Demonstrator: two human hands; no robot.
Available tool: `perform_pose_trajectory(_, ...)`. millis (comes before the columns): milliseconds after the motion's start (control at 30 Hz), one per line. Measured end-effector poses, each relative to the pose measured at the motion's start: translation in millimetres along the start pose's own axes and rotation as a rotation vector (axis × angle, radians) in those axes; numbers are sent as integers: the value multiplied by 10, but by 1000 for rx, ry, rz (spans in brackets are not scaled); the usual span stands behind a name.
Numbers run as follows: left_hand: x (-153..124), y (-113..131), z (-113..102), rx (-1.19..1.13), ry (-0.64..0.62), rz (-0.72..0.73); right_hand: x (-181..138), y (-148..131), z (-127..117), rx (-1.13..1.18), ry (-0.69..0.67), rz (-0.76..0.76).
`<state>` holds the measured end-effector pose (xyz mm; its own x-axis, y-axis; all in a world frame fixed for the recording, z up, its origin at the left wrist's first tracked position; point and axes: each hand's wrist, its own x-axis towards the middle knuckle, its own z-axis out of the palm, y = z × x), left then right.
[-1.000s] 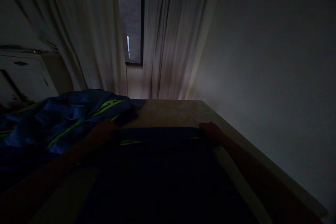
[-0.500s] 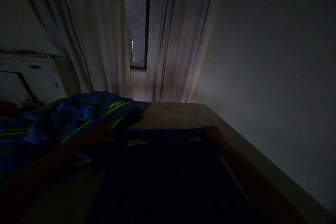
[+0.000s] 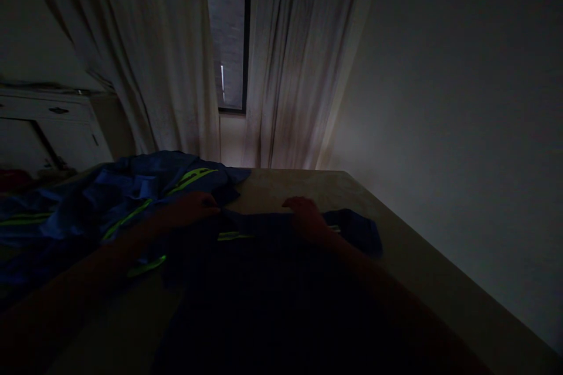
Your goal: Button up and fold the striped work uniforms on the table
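Observation:
The room is very dark. A dark blue garment [image 3: 272, 269] with lime-green stripes lies spread on a pale table [image 3: 299, 184] in front of me. My left hand [image 3: 191, 209] rests at the garment's far left edge, next to a heap of brighter blue cloth [image 3: 118, 193]. My right hand [image 3: 308, 217] lies on the garment's far edge near the middle. A free corner of the garment [image 3: 363, 234] sticks out to the right of my right hand. Both hands press down on the cloth, and the dark hides whether the fingers grip it.
Pale curtains [image 3: 290, 58] hang behind the table with a narrow window gap [image 3: 229, 29] between them. A white cabinet [image 3: 48, 129] stands at the far left. A bare wall [image 3: 461, 99] runs along the table's right side.
My right hand has moved left from the garment's far right corner towards the middle of its far edge. My left hand has shifted a little to the right.

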<state>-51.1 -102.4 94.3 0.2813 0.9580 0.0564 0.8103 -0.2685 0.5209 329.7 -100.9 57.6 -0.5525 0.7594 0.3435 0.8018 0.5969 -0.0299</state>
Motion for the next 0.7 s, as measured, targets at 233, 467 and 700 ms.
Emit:
perform_pose_trajectory(233,-267,312,303,-463,-268,-46,123,-948,630,308,-103,-145)
perform_pose_trajectory(467,-561,-194,873,-1,3,-233,75,-834,730,771,30,159)
perform_pose_trajectory(700,-639,31,1047,-142,-43,-259,6,-899,665,795,-9,-42)
